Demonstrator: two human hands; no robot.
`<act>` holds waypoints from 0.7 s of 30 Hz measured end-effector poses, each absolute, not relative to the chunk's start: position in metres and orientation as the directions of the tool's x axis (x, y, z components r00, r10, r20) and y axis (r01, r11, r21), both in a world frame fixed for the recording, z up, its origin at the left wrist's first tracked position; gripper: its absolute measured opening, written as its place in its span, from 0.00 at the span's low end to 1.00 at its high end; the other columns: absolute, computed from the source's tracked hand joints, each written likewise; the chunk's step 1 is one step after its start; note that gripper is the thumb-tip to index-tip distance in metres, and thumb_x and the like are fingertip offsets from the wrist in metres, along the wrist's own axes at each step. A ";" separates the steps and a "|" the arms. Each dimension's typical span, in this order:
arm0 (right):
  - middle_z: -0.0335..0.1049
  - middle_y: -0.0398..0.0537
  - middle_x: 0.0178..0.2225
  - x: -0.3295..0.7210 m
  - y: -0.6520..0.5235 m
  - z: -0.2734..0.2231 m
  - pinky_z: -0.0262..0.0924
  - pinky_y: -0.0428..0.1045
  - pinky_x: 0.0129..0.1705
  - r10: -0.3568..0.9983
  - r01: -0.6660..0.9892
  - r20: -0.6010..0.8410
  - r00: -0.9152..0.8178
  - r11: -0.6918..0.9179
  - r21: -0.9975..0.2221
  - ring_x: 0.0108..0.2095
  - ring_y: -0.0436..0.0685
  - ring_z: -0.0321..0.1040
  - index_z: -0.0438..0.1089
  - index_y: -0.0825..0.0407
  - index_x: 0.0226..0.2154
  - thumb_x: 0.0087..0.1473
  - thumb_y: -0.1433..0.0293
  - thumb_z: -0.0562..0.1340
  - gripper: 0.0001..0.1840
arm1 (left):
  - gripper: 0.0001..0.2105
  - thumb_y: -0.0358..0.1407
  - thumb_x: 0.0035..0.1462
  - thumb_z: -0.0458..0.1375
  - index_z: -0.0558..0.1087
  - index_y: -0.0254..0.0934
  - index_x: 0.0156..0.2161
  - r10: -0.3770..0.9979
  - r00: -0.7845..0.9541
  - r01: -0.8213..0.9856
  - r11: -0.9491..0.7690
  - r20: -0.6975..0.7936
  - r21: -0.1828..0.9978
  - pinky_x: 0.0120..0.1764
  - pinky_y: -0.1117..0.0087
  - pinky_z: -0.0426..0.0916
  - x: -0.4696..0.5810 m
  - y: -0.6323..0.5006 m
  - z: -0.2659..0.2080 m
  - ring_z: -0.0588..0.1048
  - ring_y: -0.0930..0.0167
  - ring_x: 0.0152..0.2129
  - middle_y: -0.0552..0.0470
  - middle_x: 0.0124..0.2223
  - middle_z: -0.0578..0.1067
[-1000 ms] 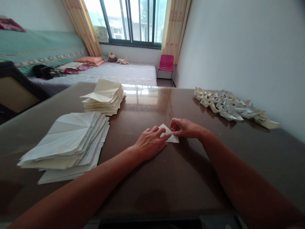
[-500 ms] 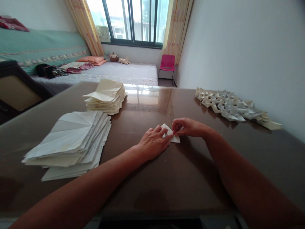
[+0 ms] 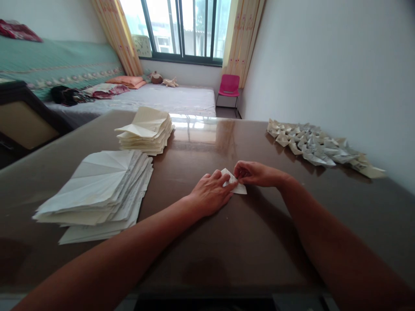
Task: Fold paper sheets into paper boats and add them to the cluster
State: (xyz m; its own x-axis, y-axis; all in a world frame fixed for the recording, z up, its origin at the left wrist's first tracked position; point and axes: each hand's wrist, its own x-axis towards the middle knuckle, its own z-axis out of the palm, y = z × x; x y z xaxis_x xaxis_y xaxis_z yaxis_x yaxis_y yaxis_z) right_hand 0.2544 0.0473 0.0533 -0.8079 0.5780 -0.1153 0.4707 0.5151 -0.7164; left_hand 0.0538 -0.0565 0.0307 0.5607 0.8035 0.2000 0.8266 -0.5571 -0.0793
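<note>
A small piece of folded paper (image 3: 240,189), white with a pointed top, lies on the brown glossy table. My left hand (image 3: 212,192) rests over its left side, palm down, the fingers spread and pressing it against the tabletop. At the paper's right edge, my right hand (image 3: 251,173) has thumb and fingertips pinched together on it. The fingers of both hands cover much of the paper, so its folds are only partly visible.
Stacked creased paper sheets (image 3: 94,185) lie at the left, with a yellower stack (image 3: 145,131) behind them. Several folded paper boats (image 3: 311,142) cluster at the right by the wall. Beyond the table (image 3: 194,250) are a bed (image 3: 181,97) and a pink chair (image 3: 228,86).
The view has shifted very slightly. Both hands keep their places on the folded paper, with hardly any visible movement.
</note>
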 end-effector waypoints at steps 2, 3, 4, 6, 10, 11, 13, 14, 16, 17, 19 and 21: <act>0.69 0.44 0.32 0.255 0.048 0.053 0.60 0.46 0.34 0.568 0.465 -0.117 -0.815 0.519 -0.717 0.32 0.51 0.65 0.66 0.54 0.36 0.48 0.68 0.60 0.10 | 0.19 0.44 0.65 0.42 0.60 0.50 0.58 0.803 0.562 0.826 -0.559 0.197 -0.077 0.41 0.64 0.64 0.054 -0.056 0.031 0.63 0.63 0.45 0.49 0.50 0.67; 0.70 0.44 0.32 0.254 0.049 0.053 0.60 0.46 0.34 0.584 0.482 -0.114 -0.804 0.526 -0.701 0.32 0.51 0.65 0.66 0.54 0.35 0.49 0.67 0.61 0.10 | 0.19 0.44 0.65 0.42 0.60 0.49 0.58 0.805 0.560 0.827 -0.557 0.196 -0.076 0.41 0.63 0.64 0.054 -0.056 0.031 0.63 0.63 0.45 0.49 0.50 0.66; 0.70 0.44 0.31 0.253 0.050 0.051 0.60 0.46 0.34 0.611 0.510 -0.106 -0.784 0.538 -0.671 0.32 0.51 0.65 0.67 0.54 0.34 0.49 0.66 0.61 0.10 | 0.19 0.44 0.65 0.42 0.60 0.49 0.58 0.807 0.558 0.828 -0.555 0.195 -0.075 0.41 0.63 0.64 0.054 -0.056 0.031 0.63 0.63 0.45 0.48 0.50 0.66; 0.70 0.45 0.32 0.251 0.052 0.046 0.61 0.48 0.36 0.668 0.572 -0.060 -0.742 0.583 -0.577 0.33 0.52 0.66 0.67 0.54 0.34 0.49 0.64 0.62 0.11 | 0.18 0.43 0.65 0.42 0.61 0.48 0.58 0.811 0.553 0.832 -0.550 0.192 -0.073 0.42 0.63 0.64 0.055 -0.057 0.032 0.63 0.63 0.45 0.47 0.50 0.66; 0.68 0.53 0.47 0.251 0.060 0.032 0.58 0.56 0.51 0.699 0.641 0.044 -0.714 0.677 -0.363 0.50 0.60 0.62 0.69 0.52 0.41 0.49 0.57 0.63 0.20 | 0.18 0.43 0.65 0.42 0.60 0.48 0.58 0.816 0.548 0.836 -0.544 0.187 -0.077 0.42 0.63 0.63 0.056 -0.057 0.032 0.63 0.63 0.45 0.48 0.51 0.66; 0.64 0.55 0.52 0.253 0.063 0.028 0.55 0.58 0.54 0.707 0.659 0.050 -0.705 0.680 -0.321 0.55 0.62 0.57 0.68 0.51 0.45 0.49 0.54 0.63 0.24 | 0.18 0.43 0.65 0.42 0.60 0.48 0.58 0.815 0.548 0.835 -0.544 0.185 -0.079 0.42 0.63 0.63 0.056 -0.058 0.032 0.63 0.63 0.45 0.48 0.51 0.66; 0.55 0.55 0.61 0.259 0.067 0.024 0.51 0.62 0.58 0.729 0.699 0.031 -0.684 0.667 -0.258 0.61 0.65 0.48 0.63 0.49 0.53 0.49 0.51 0.62 0.33 | 0.18 0.43 0.65 0.42 0.60 0.49 0.58 0.815 0.550 0.834 -0.545 0.182 -0.083 0.41 0.63 0.63 0.056 -0.058 0.032 0.63 0.63 0.46 0.48 0.51 0.66; 0.51 0.55 0.63 0.262 0.069 0.023 0.49 0.63 0.59 0.735 0.713 0.010 -0.678 0.661 -0.236 0.63 0.65 0.44 0.60 0.49 0.57 0.49 0.50 0.61 0.36 | 0.18 0.43 0.65 0.42 0.60 0.49 0.58 0.814 0.551 0.834 -0.545 0.183 -0.085 0.41 0.63 0.64 0.056 -0.058 0.032 0.63 0.63 0.45 0.48 0.51 0.66; 0.46 0.56 0.65 0.269 0.071 0.023 0.45 0.64 0.61 0.729 0.719 -0.045 -0.684 0.662 -0.212 0.65 0.66 0.40 0.53 0.49 0.62 0.49 0.47 0.60 0.43 | 0.18 0.43 0.65 0.42 0.60 0.48 0.58 0.813 0.552 0.833 -0.547 0.186 -0.085 0.41 0.63 0.63 0.056 -0.058 0.032 0.63 0.63 0.46 0.48 0.51 0.66; 0.45 0.56 0.65 0.272 0.072 0.023 0.44 0.64 0.61 0.719 0.715 -0.070 -0.691 0.667 -0.209 0.65 0.66 0.39 0.51 0.50 0.63 0.49 0.46 0.59 0.45 | 0.18 0.43 0.65 0.42 0.60 0.48 0.58 0.812 0.553 0.832 -0.548 0.189 -0.083 0.41 0.63 0.63 0.055 -0.058 0.031 0.63 0.63 0.46 0.47 0.51 0.67; 0.44 0.58 0.66 0.275 0.072 0.025 0.42 0.63 0.63 0.701 0.702 -0.092 -0.707 0.680 -0.213 0.66 0.67 0.38 0.49 0.51 0.64 0.47 0.45 0.59 0.49 | 0.18 0.43 0.65 0.42 0.61 0.48 0.57 0.807 0.558 0.829 -0.554 0.194 -0.077 0.41 0.64 0.63 0.055 -0.058 0.031 0.63 0.63 0.46 0.48 0.51 0.67; 0.43 0.58 0.66 0.274 0.072 0.025 0.42 0.63 0.63 0.701 0.699 -0.077 -0.709 0.683 -0.213 0.66 0.67 0.37 0.48 0.52 0.65 0.46 0.44 0.60 0.51 | 0.18 0.42 0.65 0.42 0.61 0.47 0.58 0.803 0.562 0.825 -0.560 0.198 -0.074 0.41 0.64 0.63 0.055 -0.058 0.030 0.64 0.63 0.45 0.48 0.50 0.67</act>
